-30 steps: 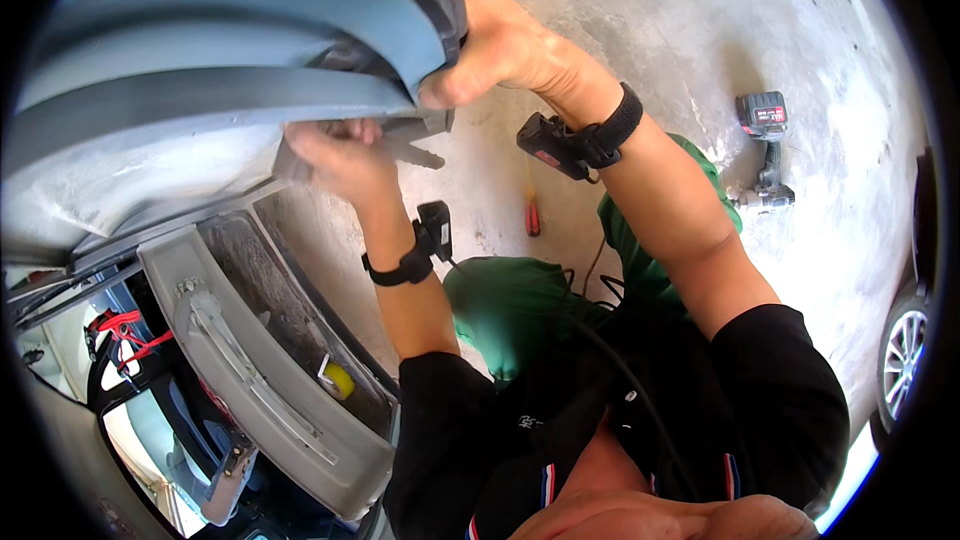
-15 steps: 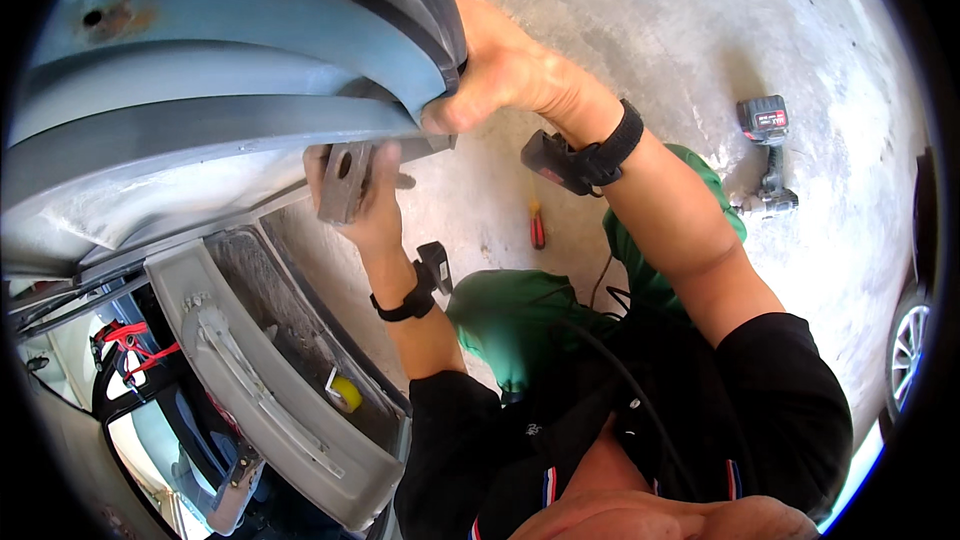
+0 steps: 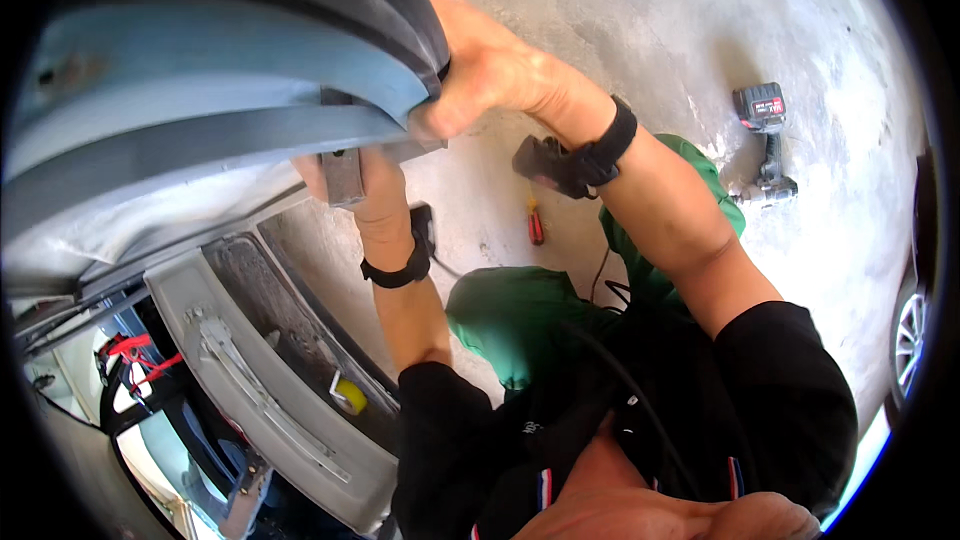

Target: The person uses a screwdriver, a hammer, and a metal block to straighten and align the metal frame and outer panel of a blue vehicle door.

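Observation:
A curved blue panel with a thick black outer edge fills the upper left; it looks like a vehicle body part. My right hand is closed around the panel's right end, thumb on the near side, other fingers hidden behind it. Below the panel's lower lip, my left hand grips a grey metal bracket between thumb and fingers. The bracket stands upright against the lip. A grey piece shows just above the lip in line with it; whether it is the bracket's upper end I cannot tell.
On the concrete floor lie a screwdriver with a red handle and a black cordless power tool. A grey vehicle panel and a dirty channel with a yellow round part are at lower left. A car wheel stands far right.
My left hand has raised the bracket up against the panel's lip, so its slotted part is now largely hidden. The panel's end and my right hand have shifted slightly left.

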Demonstrator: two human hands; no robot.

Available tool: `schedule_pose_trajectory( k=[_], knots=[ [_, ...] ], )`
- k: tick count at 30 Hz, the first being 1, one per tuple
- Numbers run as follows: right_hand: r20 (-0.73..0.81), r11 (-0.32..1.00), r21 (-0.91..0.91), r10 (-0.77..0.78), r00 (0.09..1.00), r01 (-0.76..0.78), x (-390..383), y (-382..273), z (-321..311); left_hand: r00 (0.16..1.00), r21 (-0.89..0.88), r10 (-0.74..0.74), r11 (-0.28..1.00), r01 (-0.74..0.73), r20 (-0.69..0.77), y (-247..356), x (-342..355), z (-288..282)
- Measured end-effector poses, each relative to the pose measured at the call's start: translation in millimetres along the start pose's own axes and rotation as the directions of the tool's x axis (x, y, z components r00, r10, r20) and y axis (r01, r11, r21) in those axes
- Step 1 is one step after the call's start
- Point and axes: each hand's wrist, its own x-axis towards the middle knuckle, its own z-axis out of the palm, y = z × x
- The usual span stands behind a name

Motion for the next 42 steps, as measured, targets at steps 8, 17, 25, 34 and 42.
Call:
schedule_pose_trajectory(
  k=[8, 17, 25, 34, 42],
  knots=[
    [-0.053, 0.998, 0.025, -0.058, 0.997, 0.06, -7.3, 4.2, 6.0, 0.962, -0.144, -0.274, 0.952, 0.27, -0.009, 31.2, -4.4, -4.8],
    [-0.013, 1.0, -0.025, 0.001, 1.0, -0.001, -4.1, -6.7, 2.0, 0.995, 0.387, 0.092, 0.919, -0.068, -0.043, 29.5, 1.2, -19.4],
    [-0.037, 0.954, 0.291, 0.079, 0.996, -0.065, 2.5, 3.3, 1.4, 0.973, 0.071, 0.205, 0.975, -0.213, 0.105, 2.5, 27.9, -3.2],
    [-0.013, 0.999, 0.032, 0.032, 0.999, -0.032, 1.6, 12.1, -5.1, 0.997, 0.352, 0.066, 0.933, -0.079, 0.048, 47.9, 21.5, -35.2],
    [-0.076, 0.997, 0.026, -0.075, 0.994, 0.077, -4.1, 8.4, 4.2, 0.974, 0.247, 0.225, 0.944, -0.219, 0.002, 5.9, 27.2, -18.6]
  ],
)
